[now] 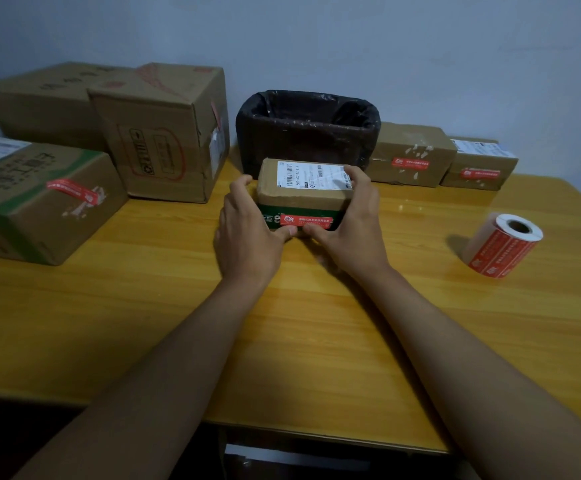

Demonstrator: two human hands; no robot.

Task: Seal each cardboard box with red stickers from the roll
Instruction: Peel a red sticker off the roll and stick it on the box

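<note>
Near the middle of a glossy yellow wooden table [317, 323]: a small brown cardboard box with a green lower band [304, 197], lying flat, long axis left to right, white shipping label on top. On its near face, a red rectangular sticker [306, 221], also running left to right.

Left hand [247, 230] curled around the left end, fingers on the far top corner, thumb pressing the near face just below the sticker. Right hand [351, 230] mirrored on the right end, fingers curled over the label, thumb beside the other thumb.

Off to the right, well apart: a roll of red stickers on a white cardboard core [504, 247], standing tilted, its hollow core opening up and to the right.

Left: a green-striped carton [36, 202] with a torn red sticker.

Farther back: two large brown cartons [164, 133], a black-lined bin [308, 129], and two small stickered boxes [410, 155].
</note>
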